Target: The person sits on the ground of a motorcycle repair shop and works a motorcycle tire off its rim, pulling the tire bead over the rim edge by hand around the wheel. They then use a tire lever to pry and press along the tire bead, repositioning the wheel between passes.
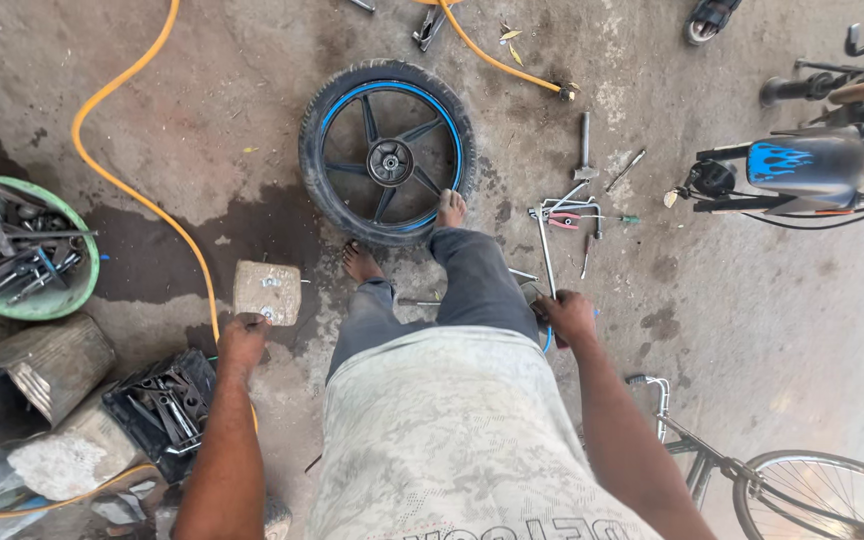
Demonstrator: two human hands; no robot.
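A black motorcycle wheel (388,152) with a blue rim stripe lies flat on the concrete floor ahead of me, and my bare feet rest at its near edge. My left hand (242,343) reaches down beside a square wooden block (267,292), fingers curled at its near corner; whether it grips anything I cannot tell. My right hand (567,316) is closed around the lower end of a long metal rod (546,256) that stands up from the floor by my right knee.
A green basin (62,296) full of tools sits at left, a black tray of wrenches (164,402) beside my left arm. A yellow hose (142,196) snakes across the floor. Loose tools (584,205) lie at right, near a motorcycle (812,165) and a bicycle (802,485).
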